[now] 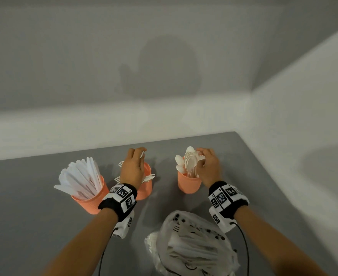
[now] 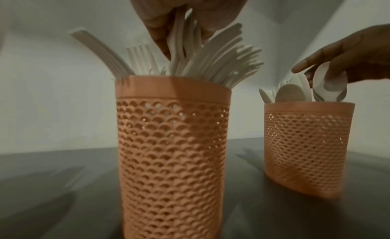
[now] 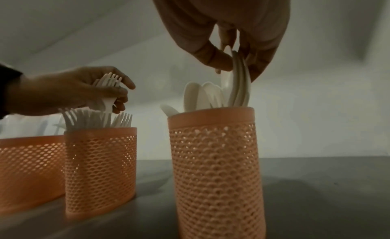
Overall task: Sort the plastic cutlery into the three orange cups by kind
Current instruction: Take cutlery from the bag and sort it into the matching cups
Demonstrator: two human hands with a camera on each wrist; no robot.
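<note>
Three orange mesh cups stand on the grey table [image 1: 44, 226]. The left cup [image 1: 90, 198] is full of white knives [image 1: 82, 176]. Over the middle cup [image 1: 145, 186] [image 2: 173, 150] [image 3: 101, 167] my left hand [image 1: 132, 168] [image 2: 181, 25] pinches a bunch of white forks [image 2: 179, 47] [image 3: 107, 85], their lower ends down among the forks in that cup. My right hand [image 1: 208, 166] [image 3: 238, 59] holds a stack of white spoons [image 1: 192, 162] [image 3: 240, 85] [image 2: 329, 85] standing in the right cup [image 1: 189, 184] [image 3: 217, 175] [image 2: 306, 150].
A clear plastic bag [image 1: 194, 246] with more white cutlery lies near the table's front edge between my forearms. White walls close off the table at the back and on the right.
</note>
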